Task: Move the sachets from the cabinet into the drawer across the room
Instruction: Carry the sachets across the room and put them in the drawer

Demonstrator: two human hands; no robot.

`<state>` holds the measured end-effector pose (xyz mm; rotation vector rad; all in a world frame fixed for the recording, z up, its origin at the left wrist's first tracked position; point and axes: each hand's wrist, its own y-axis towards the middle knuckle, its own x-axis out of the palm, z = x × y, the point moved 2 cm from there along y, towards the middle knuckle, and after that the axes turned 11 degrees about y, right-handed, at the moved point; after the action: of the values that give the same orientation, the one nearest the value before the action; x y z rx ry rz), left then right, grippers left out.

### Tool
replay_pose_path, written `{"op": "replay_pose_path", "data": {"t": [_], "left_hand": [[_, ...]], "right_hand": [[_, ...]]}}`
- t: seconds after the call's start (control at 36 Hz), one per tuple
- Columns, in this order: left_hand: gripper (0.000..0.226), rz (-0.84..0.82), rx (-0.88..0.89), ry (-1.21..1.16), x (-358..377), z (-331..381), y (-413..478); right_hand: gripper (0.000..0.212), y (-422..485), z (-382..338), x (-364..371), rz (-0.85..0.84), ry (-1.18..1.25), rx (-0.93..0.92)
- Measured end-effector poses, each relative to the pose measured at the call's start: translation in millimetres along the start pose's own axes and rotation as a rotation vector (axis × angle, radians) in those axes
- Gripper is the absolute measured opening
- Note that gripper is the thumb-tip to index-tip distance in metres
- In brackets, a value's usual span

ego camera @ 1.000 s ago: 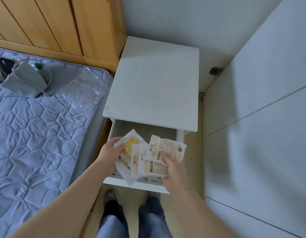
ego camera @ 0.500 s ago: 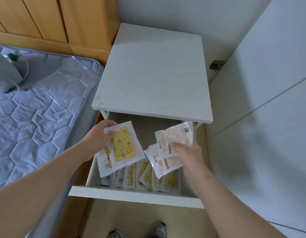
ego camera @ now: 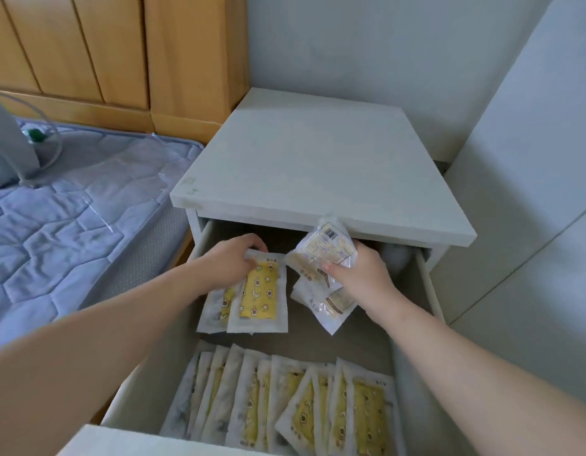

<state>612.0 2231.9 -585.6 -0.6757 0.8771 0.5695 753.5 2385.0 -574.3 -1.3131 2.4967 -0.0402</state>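
The white nightstand's drawer (ego camera: 431, 301) stands pulled out below me. My left hand (ego camera: 227, 264) grips two yellow-patterned sachets (ego camera: 258, 296) by their top edge, hanging inside the drawer near its back. My right hand (ego camera: 360, 274) holds a bunch of pale beige sachets (ego camera: 321, 250), the top one sticking up in front of the nightstand top. A row of several yellow sachets (ego camera: 285, 403) stands leaning at the drawer's front.
The nightstand top (ego camera: 311, 159) is bare. A bed with a blue quilted mattress (ego camera: 55, 225) lies to the left, with a wooden headboard (ego camera: 88, 60) behind it. White cabinet doors (ego camera: 531, 192) close off the right side.
I have leaned closer over the drawer. Both hands have moved deeper and lower into it with their sachets. The stored row now fills the bottom of the view.
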Motion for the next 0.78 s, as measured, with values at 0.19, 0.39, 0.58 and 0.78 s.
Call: {"op": "replay_pose_path", "data": {"t": [0.19,0.39,0.58,0.78], "left_hand": [[0.026,-0.126,0.059,0.223,45.9,-9.6,28.6],[0.030,-0.138,0.026,0.247,58.2,-25.7,43.4],[0.041,-0.026,0.106,0.945,75.2,-23.9,40.2],[0.063,-0.206,0.116,0.733,80.8,-4.8,29.8]], "right_hand": [[0.035,11.9,32.7,14.1,0.021,-0.070,-0.014],[0.033,14.7,41.4,-2.7,0.055,-0.015,-0.011],[0.033,25.1,39.1,-1.0,0.026,-0.062,-0.051],[0.034,26.3,38.9,2.4,-0.018,-0.093,-0.042]]}}
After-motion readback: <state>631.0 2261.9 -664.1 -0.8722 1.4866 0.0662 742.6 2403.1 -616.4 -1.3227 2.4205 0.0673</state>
